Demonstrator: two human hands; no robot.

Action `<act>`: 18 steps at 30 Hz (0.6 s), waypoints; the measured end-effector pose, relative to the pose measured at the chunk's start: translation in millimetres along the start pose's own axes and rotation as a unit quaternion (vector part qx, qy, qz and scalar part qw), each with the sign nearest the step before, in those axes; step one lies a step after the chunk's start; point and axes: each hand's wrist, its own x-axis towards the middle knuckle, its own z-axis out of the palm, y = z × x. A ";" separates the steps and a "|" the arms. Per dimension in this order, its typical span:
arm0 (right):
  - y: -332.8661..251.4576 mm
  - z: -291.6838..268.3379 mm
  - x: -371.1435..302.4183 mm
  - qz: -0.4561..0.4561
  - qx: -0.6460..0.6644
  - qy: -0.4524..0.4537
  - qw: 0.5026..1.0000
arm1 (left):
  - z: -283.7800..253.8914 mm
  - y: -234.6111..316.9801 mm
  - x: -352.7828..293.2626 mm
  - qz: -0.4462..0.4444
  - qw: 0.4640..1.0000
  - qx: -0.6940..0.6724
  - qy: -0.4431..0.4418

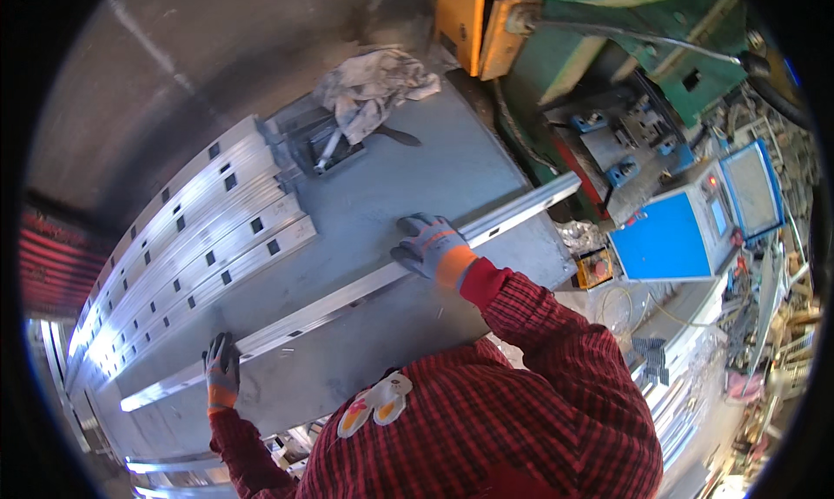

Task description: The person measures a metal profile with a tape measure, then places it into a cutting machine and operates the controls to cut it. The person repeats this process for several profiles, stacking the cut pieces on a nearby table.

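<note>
Head cam: L hand (222,367) & R hand (432,249), gloved, part-curled over long metal bar (326,310) across grey tbl (408,178); can't tell if gripping. Slotted bars (204,230) alongside.

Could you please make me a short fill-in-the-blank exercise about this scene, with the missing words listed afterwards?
1. The left hand and the right hand both wear gray and orange ____.
2. Along the long metal bar, the ____ hand is nearer the bar's lower-left end.
3. The crumpled cloth lies toward the ____ edge of the picture, rather than the bottom.
4. The broad flat panel on the control box is coloured ____.

Missing words: gloves; left; top; blue.
</note>
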 end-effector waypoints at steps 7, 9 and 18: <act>25.4 -24.4 -47.8 -0.041 0.072 0.098 0.992 | 18.4 32.9 -19.4 0.019 0.995 0.041 0.089; 47.1 -36.0 -72.4 -0.055 0.046 0.136 0.988 | 24.3 36.4 -27.9 0.031 0.990 0.042 0.133; 99.0 -31.7 -139.8 -0.015 0.019 0.057 0.998 | 34.5 67.4 -46.0 -0.007 0.998 0.035 0.055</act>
